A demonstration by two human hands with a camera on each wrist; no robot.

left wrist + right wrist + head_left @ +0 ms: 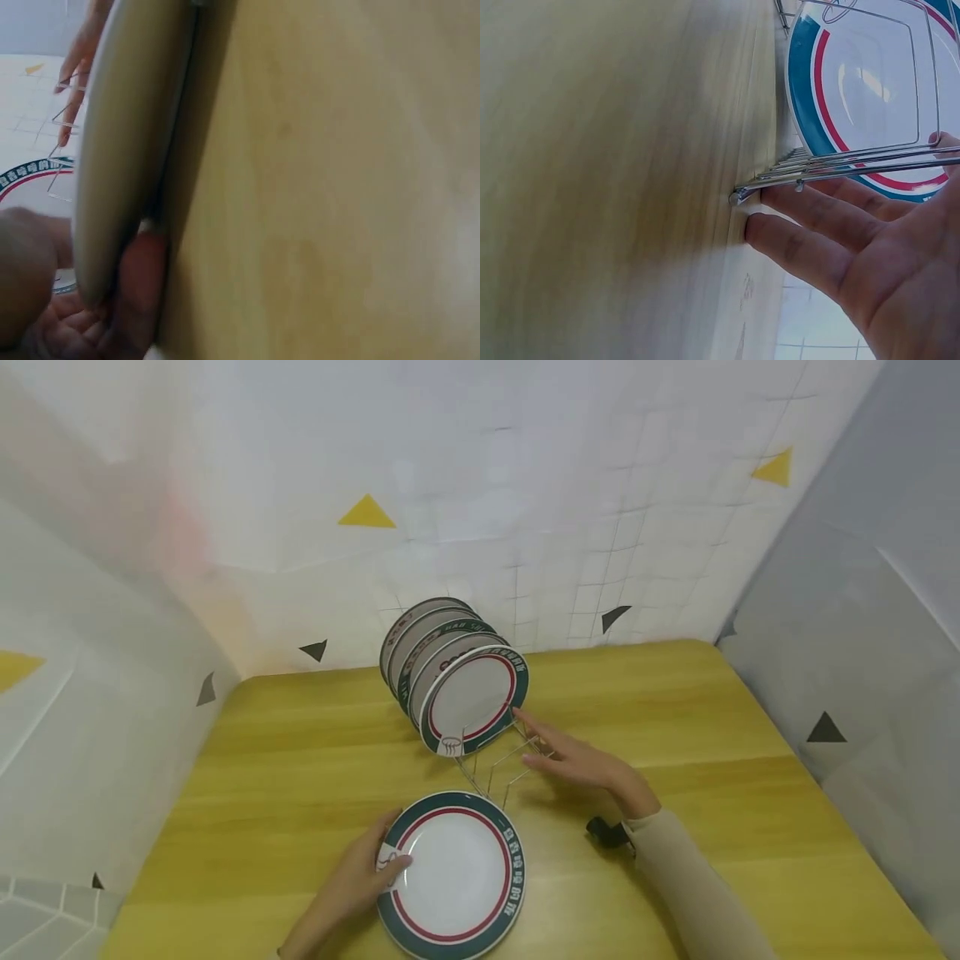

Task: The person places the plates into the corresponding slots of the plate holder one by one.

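Note:
My left hand (352, 881) grips a round plate (457, 877) by its left edge, thumb over the rim and fingers underneath. The plate is white with a green rim and a red ring; the left wrist view catches its pale underside (131, 150) close over the table. Farther back, a wire dish rack (855, 163) holds several matching plates on edge, the front plate (472, 697) facing me. At the rack's right side is my right hand (581, 766), fingers extended along the lower wires and thumb by an upper wire. Bare wire slots lie nearest the held plate.
The yellow wood-grain table (300, 760) runs back to a white covered wall (487, 485) with yellow and black triangles. Side walls stand at left and right. A small black device (606, 833) sits by the right sleeve (690, 877).

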